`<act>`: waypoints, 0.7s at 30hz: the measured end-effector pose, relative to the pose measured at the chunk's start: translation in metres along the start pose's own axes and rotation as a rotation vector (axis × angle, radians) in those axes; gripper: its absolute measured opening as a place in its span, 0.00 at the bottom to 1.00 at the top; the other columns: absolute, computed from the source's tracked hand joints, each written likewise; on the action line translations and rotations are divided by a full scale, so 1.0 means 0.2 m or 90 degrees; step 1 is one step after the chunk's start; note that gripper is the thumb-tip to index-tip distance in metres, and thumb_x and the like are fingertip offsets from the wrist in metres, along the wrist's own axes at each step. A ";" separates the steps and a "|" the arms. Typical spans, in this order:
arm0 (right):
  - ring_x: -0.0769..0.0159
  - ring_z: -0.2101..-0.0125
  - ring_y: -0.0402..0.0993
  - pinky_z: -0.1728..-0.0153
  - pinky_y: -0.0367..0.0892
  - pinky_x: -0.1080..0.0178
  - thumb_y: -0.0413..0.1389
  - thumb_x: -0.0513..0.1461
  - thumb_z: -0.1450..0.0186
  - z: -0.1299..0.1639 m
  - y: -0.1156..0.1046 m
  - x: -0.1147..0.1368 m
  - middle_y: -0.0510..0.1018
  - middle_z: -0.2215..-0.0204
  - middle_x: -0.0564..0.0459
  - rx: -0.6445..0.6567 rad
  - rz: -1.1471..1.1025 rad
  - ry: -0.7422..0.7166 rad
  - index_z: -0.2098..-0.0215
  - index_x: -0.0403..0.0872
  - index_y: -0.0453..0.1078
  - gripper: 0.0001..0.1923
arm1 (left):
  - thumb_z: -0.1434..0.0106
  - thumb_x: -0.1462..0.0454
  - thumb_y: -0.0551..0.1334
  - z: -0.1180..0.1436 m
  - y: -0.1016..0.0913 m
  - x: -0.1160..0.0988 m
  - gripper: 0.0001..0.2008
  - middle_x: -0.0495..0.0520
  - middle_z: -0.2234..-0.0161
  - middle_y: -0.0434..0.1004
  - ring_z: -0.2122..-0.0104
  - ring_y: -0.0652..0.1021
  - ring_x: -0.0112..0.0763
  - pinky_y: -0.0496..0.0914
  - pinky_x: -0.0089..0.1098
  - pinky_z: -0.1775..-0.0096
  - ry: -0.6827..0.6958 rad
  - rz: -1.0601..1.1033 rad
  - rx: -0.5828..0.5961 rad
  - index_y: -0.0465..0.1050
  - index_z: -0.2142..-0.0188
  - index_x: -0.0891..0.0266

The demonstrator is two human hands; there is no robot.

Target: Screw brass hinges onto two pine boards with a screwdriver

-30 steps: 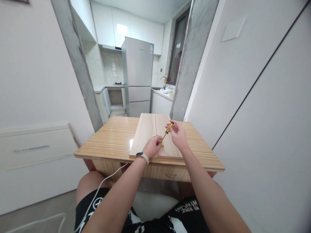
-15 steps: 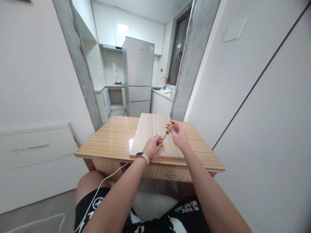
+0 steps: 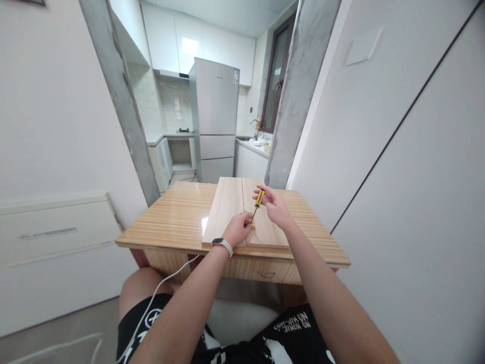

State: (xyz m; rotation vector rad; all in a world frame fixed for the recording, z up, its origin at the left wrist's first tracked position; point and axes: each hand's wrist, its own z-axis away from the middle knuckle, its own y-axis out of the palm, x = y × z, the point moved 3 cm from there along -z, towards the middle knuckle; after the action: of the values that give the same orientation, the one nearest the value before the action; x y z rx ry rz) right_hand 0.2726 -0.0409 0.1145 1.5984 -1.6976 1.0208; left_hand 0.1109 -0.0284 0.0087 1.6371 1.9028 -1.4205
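Observation:
A screwdriver [image 3: 259, 197] with a yellow and black handle is in my right hand [image 3: 275, 206], gripped between thumb and fingers. Its shaft slants down to the fingertips of my left hand [image 3: 238, 227], which are pinched together low over the boards. Whatever those fingertips hold is too small to make out. Beneath both hands lie two pale wooden boards [image 3: 227, 199], side by side with a narrow seam between them. A brass-coloured hinge-like piece [image 3: 253, 226] shows beside my left fingertips, partly covered. Small brass-coloured bits [image 3: 242, 212] sit just behind my left hand.
The boards rest on a striped wooden table [image 3: 170, 212] with a drawer [image 3: 265, 270] at its front. A white cable [image 3: 162, 280] runs from the table's front edge across my leg. Beyond stand a fridge [image 3: 215, 101] and a sink counter [image 3: 252, 146]. Walls flank both sides.
The screwdriver's handle has swung slightly left and stands more upright, with my right hand moved a little the same way. My left hand stays in place.

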 end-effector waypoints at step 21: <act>0.55 0.53 0.83 0.49 0.77 0.49 0.55 0.44 0.29 0.01 0.08 0.07 0.81 0.47 0.45 -0.056 0.123 -0.057 0.39 0.53 0.72 0.20 | 0.37 0.73 0.63 0.00 0.00 -0.03 0.13 0.53 0.63 0.82 0.63 0.81 0.33 0.73 0.31 0.58 0.001 -0.007 0.004 0.78 0.55 0.60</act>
State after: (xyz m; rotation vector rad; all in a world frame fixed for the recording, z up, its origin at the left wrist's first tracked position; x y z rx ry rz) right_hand 0.2564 -0.0495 0.1229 1.4652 -1.9611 0.9634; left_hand 0.1123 -0.0314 0.0136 1.6324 1.9134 -1.4311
